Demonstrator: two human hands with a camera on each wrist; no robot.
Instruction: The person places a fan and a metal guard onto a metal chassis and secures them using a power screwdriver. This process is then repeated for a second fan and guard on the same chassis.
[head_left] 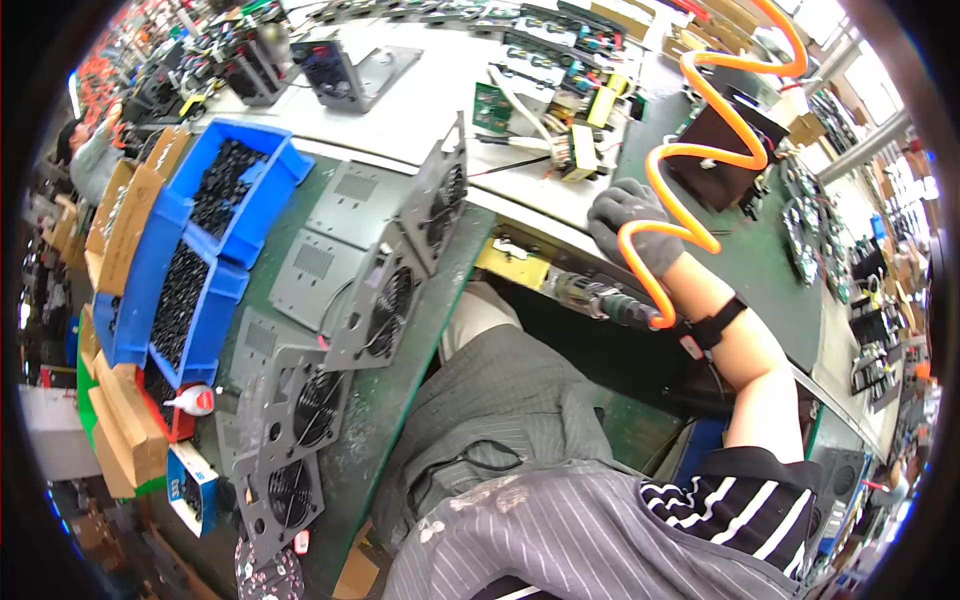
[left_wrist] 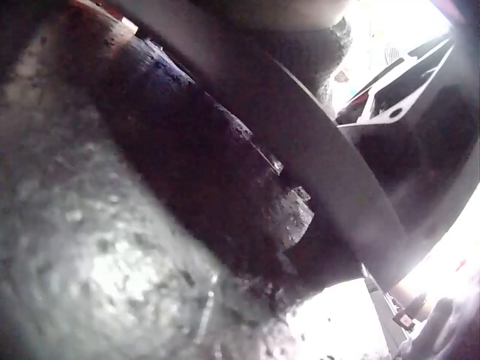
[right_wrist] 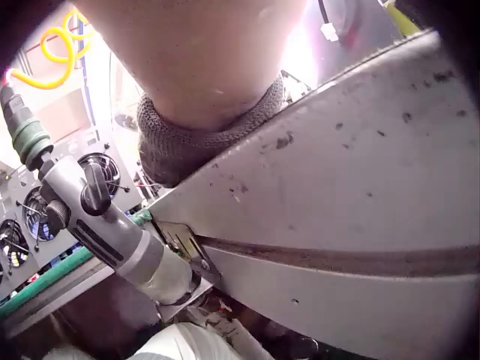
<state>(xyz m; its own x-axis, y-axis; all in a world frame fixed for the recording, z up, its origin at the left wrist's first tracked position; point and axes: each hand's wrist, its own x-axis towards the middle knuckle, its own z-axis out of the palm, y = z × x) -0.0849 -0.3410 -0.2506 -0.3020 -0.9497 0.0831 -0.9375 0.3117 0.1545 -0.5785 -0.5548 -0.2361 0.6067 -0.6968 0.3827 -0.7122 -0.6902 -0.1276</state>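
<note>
My right hand (head_left: 625, 215), in a grey knit glove, rests at the edge of the white bench with nothing visible in it. An orange coiled air hose (head_left: 655, 170) crosses in front of it. Below hangs an air screwdriver (head_left: 600, 298), seen larger as a silver screwdriver body (right_wrist: 112, 229) in the right wrist view. At bottom left, a floral sleeve (head_left: 268, 572) covers my left forearm beside the nearest fan panel (head_left: 290, 495). Only the dark glove cuff (left_wrist: 337, 56) of my left hand shows in the left wrist view; its fingers are hidden.
Several grey metal panels with fans (head_left: 390, 305) stand in a row along the green bench. Blue bins (head_left: 235, 290) with small black parts and a white bottle (head_left: 195, 400) are at the left. Circuit boards and a dark box (head_left: 715, 165) lie beyond my right hand.
</note>
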